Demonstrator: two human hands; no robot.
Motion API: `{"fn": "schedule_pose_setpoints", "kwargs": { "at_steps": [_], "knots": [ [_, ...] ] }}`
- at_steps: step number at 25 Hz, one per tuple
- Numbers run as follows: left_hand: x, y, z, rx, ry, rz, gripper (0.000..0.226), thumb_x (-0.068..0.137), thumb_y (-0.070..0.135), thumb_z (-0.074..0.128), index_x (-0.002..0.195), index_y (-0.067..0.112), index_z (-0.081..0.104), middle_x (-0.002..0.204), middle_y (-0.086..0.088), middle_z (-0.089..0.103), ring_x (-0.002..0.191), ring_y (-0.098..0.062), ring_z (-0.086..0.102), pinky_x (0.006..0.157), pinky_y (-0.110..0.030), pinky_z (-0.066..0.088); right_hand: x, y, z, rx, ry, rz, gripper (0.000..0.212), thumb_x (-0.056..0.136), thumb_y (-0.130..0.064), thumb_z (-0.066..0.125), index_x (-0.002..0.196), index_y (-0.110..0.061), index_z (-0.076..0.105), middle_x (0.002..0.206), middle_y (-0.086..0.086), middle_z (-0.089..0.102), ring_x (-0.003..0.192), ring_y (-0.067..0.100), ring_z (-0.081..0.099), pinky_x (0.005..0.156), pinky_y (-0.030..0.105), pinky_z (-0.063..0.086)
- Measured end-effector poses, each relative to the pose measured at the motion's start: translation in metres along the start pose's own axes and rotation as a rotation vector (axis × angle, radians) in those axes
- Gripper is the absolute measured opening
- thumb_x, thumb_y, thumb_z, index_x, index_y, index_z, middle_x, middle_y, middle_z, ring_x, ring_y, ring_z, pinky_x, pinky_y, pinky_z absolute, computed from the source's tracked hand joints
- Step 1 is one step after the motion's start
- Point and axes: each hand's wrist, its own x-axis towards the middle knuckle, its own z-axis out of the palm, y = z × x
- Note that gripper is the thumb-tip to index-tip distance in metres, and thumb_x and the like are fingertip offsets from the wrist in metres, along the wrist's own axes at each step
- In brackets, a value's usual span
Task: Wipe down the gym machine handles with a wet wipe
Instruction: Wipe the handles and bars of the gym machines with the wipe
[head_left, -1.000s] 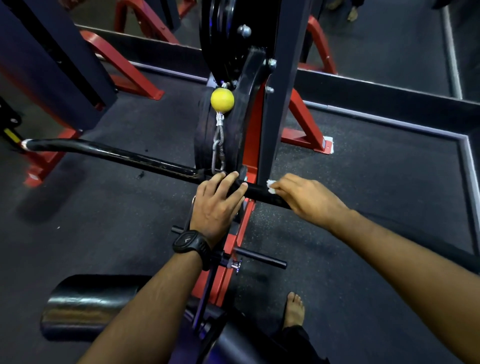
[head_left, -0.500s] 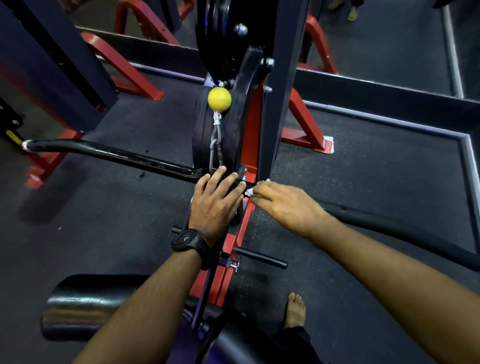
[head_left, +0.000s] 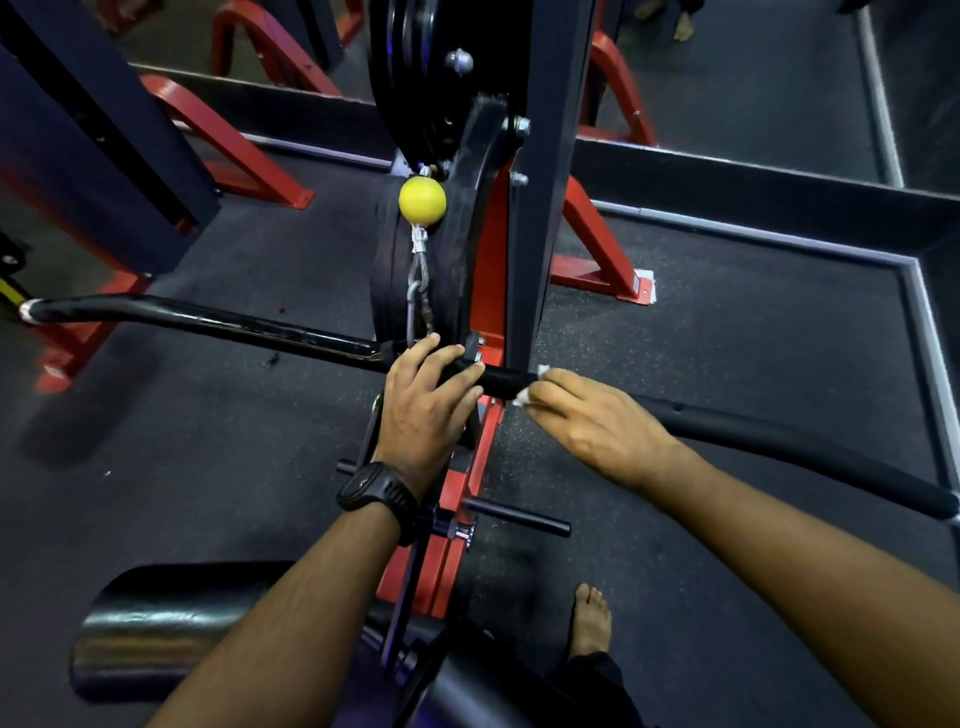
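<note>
A long black pulldown bar (head_left: 218, 321) runs across the view, hung from a chain below a yellow ball (head_left: 422, 201). My left hand (head_left: 423, 410) grips the bar at its middle, fingers curled over the top. Just right of it my right hand (head_left: 597, 423) holds a small white wet wipe (head_left: 524, 396) wrapped against the bar's padded right grip (head_left: 810, 457). Only the wipe's edges show past the fingers.
The machine's dark upright and red frame (head_left: 488, 291) stand just behind the bar. A black roller pad (head_left: 171, 629) and a short black peg (head_left: 519, 519) lie below my arms. My bare foot (head_left: 589, 623) rests on the dark rubber floor. Red machine legs stand at the left.
My right hand slid the wipe left along the bar toward the centre, then back a little to the right. The left hand kept its hold on the middle.
</note>
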Motion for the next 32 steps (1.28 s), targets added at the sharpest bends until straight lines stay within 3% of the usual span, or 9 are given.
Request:
{"fn": "schedule_pose_setpoints", "kwargs": {
  "at_steps": [6, 8, 10, 12, 14, 19, 22, 29, 32],
  "knots": [
    [0.002, -0.003, 0.004, -0.038, 0.008, -0.018, 0.031, 0.093, 0.036, 0.060, 0.111, 0.015, 0.075, 0.123, -0.009, 0.064, 0.130, -0.027, 0.043, 0.108, -0.047, 0.039, -0.026, 0.012, -0.008, -0.032, 0.062, -0.009, 0.026, 0.091, -0.007, 0.065, 0.117, -0.005, 0.071, 0.120, 0.007, 0.068, 0.118, 0.027, 0.061, 0.100, 0.031, 0.046],
    [0.001, -0.004, 0.005, -0.011, 0.002, -0.013, 0.032, 0.093, 0.037, 0.060, 0.112, 0.016, 0.074, 0.124, -0.008, 0.064, 0.130, -0.027, 0.043, 0.107, -0.049, 0.040, -0.020, 0.012, -0.005, -0.020, 0.043, 0.000, 0.034, 0.086, -0.007, 0.073, 0.120, -0.006, 0.069, 0.121, 0.007, 0.067, 0.116, 0.026, 0.063, 0.089, 0.031, 0.054],
    [0.000, -0.003, 0.005, 0.007, 0.000, 0.009, 0.032, 0.093, 0.036, 0.060, 0.112, 0.016, 0.074, 0.123, -0.008, 0.064, 0.130, -0.028, 0.044, 0.105, -0.051, 0.042, -0.028, 0.014, -0.009, 0.057, -0.012, 0.058, 0.038, 0.090, -0.008, 0.065, 0.127, -0.009, 0.064, 0.127, 0.007, 0.064, 0.113, 0.027, 0.065, 0.077, 0.037, 0.059],
    [0.001, -0.003, 0.006, 0.031, 0.015, 0.015, 0.031, 0.092, 0.036, 0.061, 0.111, 0.016, 0.075, 0.121, -0.008, 0.065, 0.128, -0.029, 0.045, 0.103, -0.051, 0.043, -0.035, 0.013, -0.020, 0.118, -0.026, 0.206, 0.037, 0.093, -0.011, 0.051, 0.128, -0.015, 0.062, 0.127, 0.006, 0.062, 0.100, 0.028, 0.069, 0.062, 0.037, 0.059],
    [0.003, -0.002, 0.004, 0.028, 0.017, -0.001, 0.031, 0.092, 0.037, 0.062, 0.110, 0.016, 0.075, 0.120, -0.008, 0.065, 0.128, -0.028, 0.045, 0.103, -0.051, 0.043, -0.012, 0.004, -0.024, 0.197, -0.076, 0.376, 0.033, 0.090, -0.009, 0.052, 0.119, -0.018, 0.063, 0.119, 0.002, 0.062, 0.085, 0.026, 0.069, 0.056, 0.036, 0.055],
    [0.002, 0.010, 0.001, -0.063, -0.021, -0.093, 0.030, 0.091, 0.032, 0.063, 0.111, 0.014, 0.075, 0.123, -0.011, 0.063, 0.132, -0.027, 0.037, 0.106, -0.048, 0.043, 0.052, 0.025, -0.022, 0.723, -0.255, 0.652, 0.018, 0.098, -0.015, 0.054, 0.106, -0.023, 0.068, 0.104, -0.007, 0.070, 0.097, 0.010, 0.065, 0.089, 0.033, 0.052],
    [0.001, 0.014, 0.001, -0.057, -0.029, -0.107, 0.028, 0.089, 0.026, 0.069, 0.112, 0.012, 0.075, 0.123, -0.014, 0.063, 0.133, -0.028, 0.035, 0.106, -0.047, 0.044, 0.052, 0.033, -0.020, 0.784, -0.379, 0.761, 0.017, 0.099, -0.018, 0.054, 0.102, -0.025, 0.069, 0.098, -0.009, 0.070, 0.095, 0.007, 0.063, 0.089, 0.033, 0.050],
    [0.000, 0.015, 0.004, 0.072, -0.029, -0.063, 0.037, 0.089, 0.041, 0.060, 0.111, 0.016, 0.074, 0.122, -0.014, 0.064, 0.131, -0.034, 0.043, 0.109, -0.059, 0.037, 0.030, 0.057, -0.031, 0.816, -0.592, 0.868, 0.026, 0.095, -0.007, 0.055, 0.083, -0.025, 0.070, 0.090, -0.005, 0.071, 0.083, 0.007, 0.063, 0.081, 0.027, 0.044],
    [-0.002, 0.017, 0.006, 0.084, -0.013, -0.070, 0.036, 0.090, 0.040, 0.062, 0.113, 0.015, 0.074, 0.124, -0.013, 0.063, 0.133, -0.034, 0.042, 0.113, -0.059, 0.031, 0.039, 0.042, -0.028, 0.773, -0.444, 0.840, 0.026, 0.095, -0.010, 0.052, 0.089, -0.028, 0.068, 0.094, -0.006, 0.070, 0.089, 0.008, 0.063, 0.080, 0.029, 0.047]
  ]
}}
